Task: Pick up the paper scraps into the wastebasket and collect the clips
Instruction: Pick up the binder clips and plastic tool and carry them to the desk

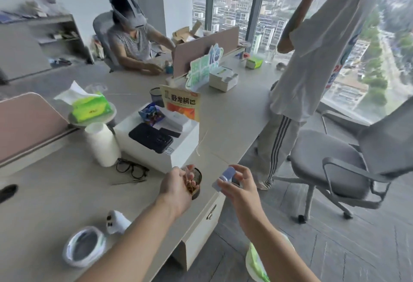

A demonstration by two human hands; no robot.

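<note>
My left hand [176, 186] is closed around a bunch of copper-coloured clips [190, 182] and holds them over a small dark mesh cup [197, 181] near the desk's front edge. To the right of the cup, past the desk edge, my right hand [237, 184] grips a pale blue lid-like piece [225, 177]. On the desk at lower left stands a small wastebasket [83, 246] lined with a white bag. A second bin with a green-white liner [257, 261] sits on the floor under my right forearm.
On the desk are black glasses [131, 167], a white bottle [101, 145], a white box [156, 145] with dark devices on top, a tissue pack [89, 105] and a white controller [116, 221]. One person stands at the right by a grey office chair [335, 158]; another sits at the back.
</note>
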